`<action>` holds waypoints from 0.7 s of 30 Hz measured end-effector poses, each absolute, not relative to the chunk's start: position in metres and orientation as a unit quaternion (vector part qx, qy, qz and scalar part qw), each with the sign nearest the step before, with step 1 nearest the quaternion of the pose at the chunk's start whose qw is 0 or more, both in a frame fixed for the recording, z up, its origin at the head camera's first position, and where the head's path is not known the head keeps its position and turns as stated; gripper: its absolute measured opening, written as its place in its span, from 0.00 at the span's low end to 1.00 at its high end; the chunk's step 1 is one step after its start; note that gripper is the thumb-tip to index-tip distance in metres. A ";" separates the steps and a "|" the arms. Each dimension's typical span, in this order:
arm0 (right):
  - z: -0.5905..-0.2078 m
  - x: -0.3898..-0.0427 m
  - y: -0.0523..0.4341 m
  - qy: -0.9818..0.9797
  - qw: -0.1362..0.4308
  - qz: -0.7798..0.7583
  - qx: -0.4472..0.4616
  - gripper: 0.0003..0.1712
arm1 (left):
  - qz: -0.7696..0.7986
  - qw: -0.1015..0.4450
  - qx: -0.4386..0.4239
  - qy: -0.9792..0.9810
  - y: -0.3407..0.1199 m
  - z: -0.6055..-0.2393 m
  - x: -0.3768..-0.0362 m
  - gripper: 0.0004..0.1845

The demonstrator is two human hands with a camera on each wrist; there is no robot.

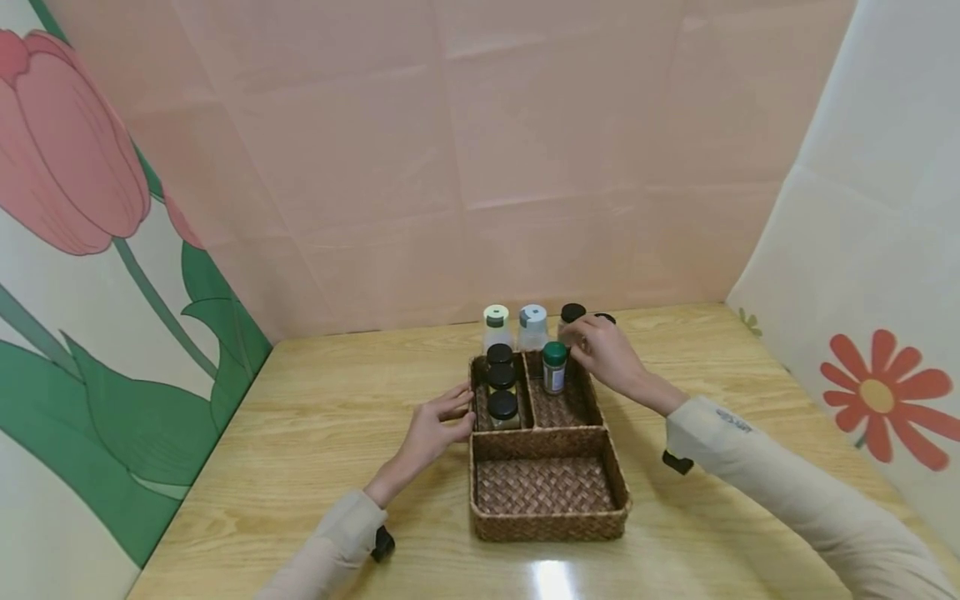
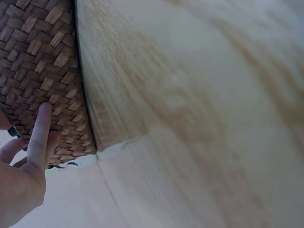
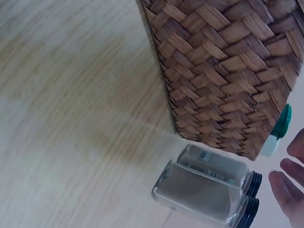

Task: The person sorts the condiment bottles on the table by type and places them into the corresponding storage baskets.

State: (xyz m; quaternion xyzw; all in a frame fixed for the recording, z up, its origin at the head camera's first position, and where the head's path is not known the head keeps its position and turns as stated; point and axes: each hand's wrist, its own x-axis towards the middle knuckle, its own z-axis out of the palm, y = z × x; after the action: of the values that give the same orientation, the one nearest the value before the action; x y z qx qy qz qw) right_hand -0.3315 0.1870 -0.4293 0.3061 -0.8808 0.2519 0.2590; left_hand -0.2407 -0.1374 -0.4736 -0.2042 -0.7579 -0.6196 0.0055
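A woven basket (image 1: 551, 527) with three compartments stands on the table. My left hand (image 1: 437, 421) rests its fingers against the basket's left side; in the left wrist view, an extended finger (image 2: 42, 126) lies on the weave. Over the back right corner, my right hand (image 1: 606, 354) is beside a green-capped jar (image 1: 554, 371), which stands in the back right compartment. Black-lidded glass jars (image 3: 202, 190) stand behind the basket, near the right fingertips (image 3: 280, 183), with a gap between in the right wrist view. Three black-lidded jars (image 1: 502, 406) line the back left compartment.
Two pale-capped bottles, a greenish one (image 1: 497, 325) and a bluish one (image 1: 533, 325), stand behind the basket. The table (image 1: 337, 417) meets a pink backdrop (image 1: 450, 208) at the rear. Printed flower panels flank it left and right.
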 end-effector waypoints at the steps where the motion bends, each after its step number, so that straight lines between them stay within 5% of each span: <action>1: -0.429 -0.333 0.188 -0.878 0.269 0.249 0.306 0.11 | -0.619 0.005 -0.204 -0.758 -0.137 -0.473 -0.241 0.22; 21: -0.430 -0.347 0.209 -0.882 0.348 0.200 0.248 0.07 | -0.612 0.007 -0.215 -0.761 -0.134 -0.444 -0.222 0.21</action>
State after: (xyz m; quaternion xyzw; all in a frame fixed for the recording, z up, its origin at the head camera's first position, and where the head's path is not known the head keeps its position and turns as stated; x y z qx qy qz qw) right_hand -0.3471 0.2091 -0.4295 0.2480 -0.8817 0.2003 0.3477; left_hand -0.2222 -0.1339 -0.4445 -0.2154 -0.7609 -0.6120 0.0072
